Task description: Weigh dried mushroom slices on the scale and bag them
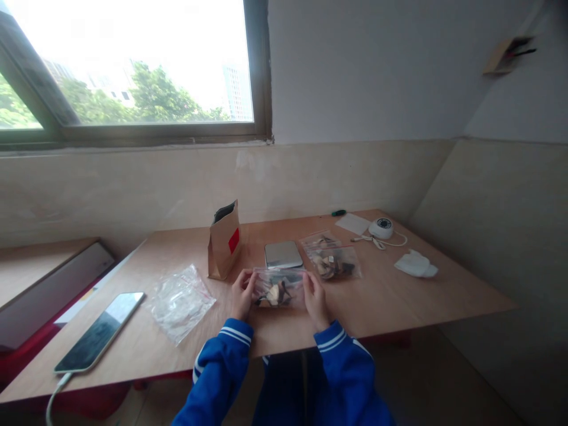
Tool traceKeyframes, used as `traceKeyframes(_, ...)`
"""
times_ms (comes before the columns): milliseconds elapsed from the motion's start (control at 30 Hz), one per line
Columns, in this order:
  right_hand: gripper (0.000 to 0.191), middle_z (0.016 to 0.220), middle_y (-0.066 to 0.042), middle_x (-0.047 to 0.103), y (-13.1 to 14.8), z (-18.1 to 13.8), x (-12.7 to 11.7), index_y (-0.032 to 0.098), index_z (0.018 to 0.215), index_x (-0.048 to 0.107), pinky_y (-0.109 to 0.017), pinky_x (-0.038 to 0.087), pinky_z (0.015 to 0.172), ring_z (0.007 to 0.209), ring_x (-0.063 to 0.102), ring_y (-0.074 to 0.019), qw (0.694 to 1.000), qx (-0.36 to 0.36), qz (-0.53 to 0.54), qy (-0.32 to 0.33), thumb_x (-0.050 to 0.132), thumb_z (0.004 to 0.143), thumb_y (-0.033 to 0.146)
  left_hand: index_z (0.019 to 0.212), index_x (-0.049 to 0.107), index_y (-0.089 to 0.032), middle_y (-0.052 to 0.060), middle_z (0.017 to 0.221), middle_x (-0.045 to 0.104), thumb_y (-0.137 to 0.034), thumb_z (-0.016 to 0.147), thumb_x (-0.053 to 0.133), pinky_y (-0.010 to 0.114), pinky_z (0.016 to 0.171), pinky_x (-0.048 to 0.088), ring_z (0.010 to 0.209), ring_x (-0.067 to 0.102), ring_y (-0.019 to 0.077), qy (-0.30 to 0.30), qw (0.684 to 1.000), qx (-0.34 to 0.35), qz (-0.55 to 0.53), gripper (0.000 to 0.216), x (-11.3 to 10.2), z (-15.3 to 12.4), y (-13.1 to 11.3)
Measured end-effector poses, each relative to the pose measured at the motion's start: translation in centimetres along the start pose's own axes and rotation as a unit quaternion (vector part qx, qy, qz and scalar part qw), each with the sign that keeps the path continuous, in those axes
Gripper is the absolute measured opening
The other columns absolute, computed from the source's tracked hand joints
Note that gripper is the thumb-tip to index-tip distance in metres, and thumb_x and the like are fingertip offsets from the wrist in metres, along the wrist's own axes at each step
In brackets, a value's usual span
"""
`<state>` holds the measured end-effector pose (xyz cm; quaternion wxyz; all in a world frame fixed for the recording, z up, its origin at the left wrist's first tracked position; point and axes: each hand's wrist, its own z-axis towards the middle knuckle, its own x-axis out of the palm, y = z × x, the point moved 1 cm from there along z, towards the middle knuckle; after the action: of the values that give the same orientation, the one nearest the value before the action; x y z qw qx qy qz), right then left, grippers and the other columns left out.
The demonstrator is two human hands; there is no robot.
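- No readable writing is seen anywhere; only a plain red label is carried on the brown paper bag (224, 241), too small for any lettering to be made out.
- A small clear zip bag (278, 288) is gripped at its two ends: its left end is pinched by the left hand (243, 294) and its right end by the right hand (315, 297), fingers closed on the plastic.
- The small clear zip bag is held at the near middle of the desk (399, 302), just in front of the silver scale (283, 254); its long axis runs left to right, with the closure edge turned away from the person.
- Dark and pale dried pieces are seen inside it.
- Two more filled zip bags (332, 258) with similar dark pieces are laid just right of the scale.
- A flat pile of empty clear bags (180, 302) is laid left of the hands.
- The paper bag is stood upright with its top open; its contents cannot be told.
- A phone (101, 331) is laid screen up at the left with a cable plugged in.
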<state>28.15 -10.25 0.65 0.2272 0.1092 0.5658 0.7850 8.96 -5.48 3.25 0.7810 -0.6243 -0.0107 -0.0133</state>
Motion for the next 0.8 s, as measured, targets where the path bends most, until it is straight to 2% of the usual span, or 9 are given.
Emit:
traceKeyframes(167, 0.033, 0.082, -0.006, 0.065, 0.3, -0.1, -0.1, 0.018, 0.092, 0.060, -0.029, 0.050, 0.067, 0.071, 0.062, -0.0184, 1.000, 0.003, 0.009, -0.026, 0.044, 0.089, 0.047, 0.080, 0.058, -0.017, -0.004, 0.063, 0.057, -0.045, 0.073, 0.063, 0.018, 0.041, 0.037, 0.046, 0.051, 0.0079, -0.021, 0.999, -0.017, -0.023, 0.029, -0.2, -0.1, -0.2)
traceKeyframes(300, 0.033, 0.086, -0.007, 0.067, 0.1, -0.1, -0.1, 0.017, 0.094, 0.060, -0.029, 0.051, 0.067, 0.069, 0.064, -0.0175, 0.999, 0.003, 0.022, -0.046, 0.048, 0.087, 0.047, 0.081, 0.058, -0.017, -0.004, 0.061, 0.056, -0.045, 0.074, 0.063, 0.016, 0.039, 0.032, 0.045, 0.047, 0.0068, -0.013, 1.000, -0.020, -0.013, 0.029, -0.3, -0.1, 0.2)
traceKeyframes(433, 0.035, 0.088, -0.008, 0.068, 0.0, -0.1, -0.2, 0.015, 0.090, 0.062, -0.028, 0.051, 0.067, 0.072, 0.064, -0.0182, 0.998, -0.017, 0.005, -0.064, 0.049, 0.086, 0.047, 0.080, 0.059, -0.016, -0.003, 0.062, 0.058, -0.045, 0.074, 0.062, 0.017, 0.042, 0.035, 0.049, 0.049, 0.0078, -0.019, 1.000, 0.001, 0.002, 0.030, -0.4, 0.1, 0.5)
traceKeyframes(633, 0.034, 0.078, -0.006, 0.066, -0.3, 0.0, -0.5, 0.016, 0.086, 0.061, -0.028, 0.051, 0.064, 0.066, 0.062, -0.0167, 0.997, -0.023, 0.007, -0.068, 0.049, 0.086, 0.047, 0.080, 0.059, -0.017, -0.001, 0.066, 0.062, -0.048, 0.075, 0.060, 0.018, 0.043, 0.039, 0.052, 0.055, 0.0100, -0.010, 1.000, 0.016, 0.021, 0.031, -0.2, -0.1, 0.2)
traceKeyframes(733, 0.033, 0.086, -0.009, 0.067, 0.6, 0.1, -0.9, 0.015, 0.089, 0.060, -0.033, 0.050, 0.072, 0.077, 0.063, -0.0198, 0.996, -0.038, -0.021, -0.084, 0.047, 0.087, 0.046, 0.086, 0.059, -0.018, 0.000, 0.070, 0.065, -0.048, 0.078, 0.057, 0.018, 0.041, 0.040, 0.051, 0.059, 0.0112, 0.021, 0.999, 0.024, 0.033, 0.031, 0.0, -0.3, 0.2)
traceKeyframes(800, 0.033, 0.102, -0.011, 0.064, 2.3, 0.2, -0.9, 0.015, 0.102, 0.058, -0.038, 0.046, 0.083, 0.095, 0.059, -0.0228, 0.986, -0.085, -0.082, -0.122, 0.048, 0.087, 0.043, 0.088, 0.059, -0.018, 0.001, 0.072, 0.067, -0.046, 0.079, 0.057, 0.019, 0.041, 0.042, 0.054, 0.062, 0.0129, 0.039, 0.996, 0.044, 0.061, 0.030, 0.0, -0.5, 0.4)
